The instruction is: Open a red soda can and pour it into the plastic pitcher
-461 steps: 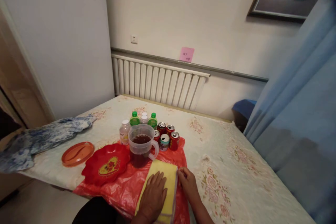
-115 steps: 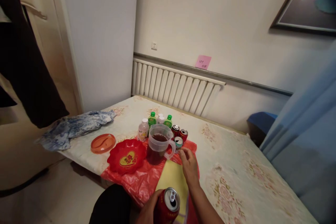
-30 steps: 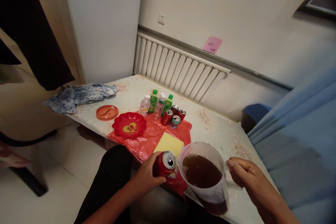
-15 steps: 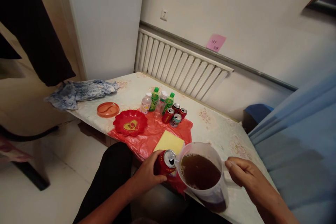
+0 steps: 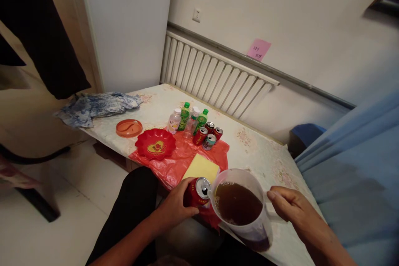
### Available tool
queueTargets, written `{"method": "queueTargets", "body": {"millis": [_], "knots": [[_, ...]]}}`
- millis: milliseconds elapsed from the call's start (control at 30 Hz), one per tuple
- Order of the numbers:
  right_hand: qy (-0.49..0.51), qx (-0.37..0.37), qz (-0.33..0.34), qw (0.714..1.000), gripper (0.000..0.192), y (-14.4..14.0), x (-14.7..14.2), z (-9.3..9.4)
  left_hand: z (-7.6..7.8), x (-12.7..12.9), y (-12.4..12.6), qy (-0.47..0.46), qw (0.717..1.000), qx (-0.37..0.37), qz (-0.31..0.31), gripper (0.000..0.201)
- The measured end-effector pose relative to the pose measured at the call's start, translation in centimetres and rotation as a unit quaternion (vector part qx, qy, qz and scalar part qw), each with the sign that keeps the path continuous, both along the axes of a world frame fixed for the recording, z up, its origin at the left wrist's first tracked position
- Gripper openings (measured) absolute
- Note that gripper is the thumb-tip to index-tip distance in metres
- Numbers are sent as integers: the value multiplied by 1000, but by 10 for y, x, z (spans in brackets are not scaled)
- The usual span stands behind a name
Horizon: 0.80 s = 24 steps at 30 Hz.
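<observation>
My left hand [image 5: 176,203] is wrapped round a red drink can [image 5: 199,193] with its tab hole open at the top. By its handle, my right hand [image 5: 288,204] grips a clear plastic jug [image 5: 263,230] of dark brown liquid with bubbles at the edge. The jug leans to the left, its spout touching or almost touching the can's top. Behind the can lies a yellow sheet [image 5: 201,167] on a red plastic bag [image 5: 177,156].
Several bottles [image 5: 185,116] and cans [image 5: 208,141] stand together mid-table. To their left are a red scalloped plate [image 5: 170,145] and an orange round dish [image 5: 120,129]. A patterned cloth [image 5: 99,108] lies at the far left; a blue curtain [image 5: 358,174] hangs at right.
The view has shifted very slightly. Both hands, the can and the jug keep nearly the same places.
</observation>
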State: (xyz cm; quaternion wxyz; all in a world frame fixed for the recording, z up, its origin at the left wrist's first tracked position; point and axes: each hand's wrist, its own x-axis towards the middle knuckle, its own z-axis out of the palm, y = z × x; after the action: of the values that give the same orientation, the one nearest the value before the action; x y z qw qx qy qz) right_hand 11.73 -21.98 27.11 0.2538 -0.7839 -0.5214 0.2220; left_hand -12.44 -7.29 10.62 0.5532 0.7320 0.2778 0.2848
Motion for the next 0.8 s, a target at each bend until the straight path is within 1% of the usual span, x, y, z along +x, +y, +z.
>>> {"method": "queueTargets", "body": {"millis": [300, 467, 600, 800], "knots": [[0, -2, 8, 1000, 51, 2, -2, 2, 1, -1, -1, -12, 1000, 5, -2, 76], [-2, -9, 9, 1000, 51, 0, 2, -2, 1, -1, -2, -9, 1000, 7, -1, 75], [-8, 0, 6, 1000, 50, -1, 2, -4, 3, -1, -3, -9, 1000, 8, 1, 74], [-22, -18, 10, 1000, 51, 2, -2, 2, 4, -2, -2, -4, 1000, 3, -4, 75]]}}
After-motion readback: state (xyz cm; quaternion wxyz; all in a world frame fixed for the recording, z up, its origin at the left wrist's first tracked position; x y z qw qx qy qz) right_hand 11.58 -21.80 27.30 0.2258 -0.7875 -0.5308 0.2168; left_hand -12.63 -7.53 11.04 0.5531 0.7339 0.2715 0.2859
